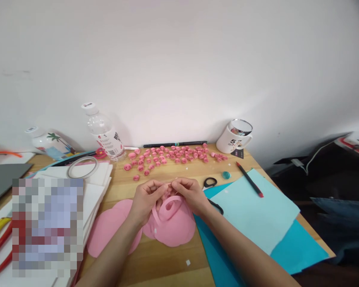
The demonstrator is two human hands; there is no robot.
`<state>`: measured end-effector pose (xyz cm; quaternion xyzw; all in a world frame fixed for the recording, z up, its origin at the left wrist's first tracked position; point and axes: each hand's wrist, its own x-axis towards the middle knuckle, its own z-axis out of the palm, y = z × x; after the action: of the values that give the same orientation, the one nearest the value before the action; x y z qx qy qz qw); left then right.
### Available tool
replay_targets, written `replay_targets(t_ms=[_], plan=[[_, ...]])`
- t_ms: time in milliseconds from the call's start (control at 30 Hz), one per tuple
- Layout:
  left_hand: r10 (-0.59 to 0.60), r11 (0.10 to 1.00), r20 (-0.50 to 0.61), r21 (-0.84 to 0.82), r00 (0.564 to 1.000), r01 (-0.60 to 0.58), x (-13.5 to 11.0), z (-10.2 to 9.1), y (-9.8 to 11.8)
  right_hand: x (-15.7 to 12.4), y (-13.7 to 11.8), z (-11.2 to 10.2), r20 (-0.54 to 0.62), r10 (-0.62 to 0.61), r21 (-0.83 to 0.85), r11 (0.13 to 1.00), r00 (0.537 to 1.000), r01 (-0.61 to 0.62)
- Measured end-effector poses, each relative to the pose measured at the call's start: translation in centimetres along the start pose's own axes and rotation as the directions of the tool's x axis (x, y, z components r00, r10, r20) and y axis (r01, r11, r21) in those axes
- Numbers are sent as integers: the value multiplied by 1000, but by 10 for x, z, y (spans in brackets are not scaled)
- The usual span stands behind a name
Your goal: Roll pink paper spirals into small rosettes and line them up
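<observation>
My left hand (149,197) and my right hand (190,193) meet over the wooden table, fingertips pinched together. Between them is one end of a pink paper strip (156,215), whose loose length curls down in a spiral below the fingers. Fingers partly cover the gripped end. Under my hands lie pink paper circles (176,235), with another overlapping group of pink circles (110,229) to the left, partly behind my left forearm. Beyond my fingertips, many small rolled pink paper roses (184,153) are spread across the back of the table.
Black-handled scissors (210,182) lie by my right wrist, partly hidden. Light blue paper (242,211) bears a red-tipped pencil (249,179). A white mug (231,137), a clear bottle (104,133) and a black pen (175,144) stand or lie near the wall. A tape roll (82,167) rests on papers.
</observation>
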<state>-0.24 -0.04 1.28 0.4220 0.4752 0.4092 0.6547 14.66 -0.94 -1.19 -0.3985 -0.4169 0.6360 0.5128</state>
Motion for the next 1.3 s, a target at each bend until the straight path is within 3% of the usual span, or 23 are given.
replay_targets(t_ms=[267,533,767,900,1133,1300], plan=[[-15,1000,3,-21,1000,15,0,1,0,-2,4,3,15,-21,27,999,1000,20],[-30,999,59,-39,998,33,0,1,1,-4,1,7,-89,-95,-121,989,991,84],[-9,999,87,-52,996,14,-2,2,2,2,8,-2,-40,-67,99,993,997,71],[3,1000,88,-29,996,-1,-3,2,0,3,9,-4,-10,-56,133,989,998,57],[72,996,123,43,990,-77,-7,2,-1,0,5,0,20,-65,107,992,998,63],[242,950,60,188,968,-249,-10,2,2,-2,3,3,36,-72,105,992,997,68]])
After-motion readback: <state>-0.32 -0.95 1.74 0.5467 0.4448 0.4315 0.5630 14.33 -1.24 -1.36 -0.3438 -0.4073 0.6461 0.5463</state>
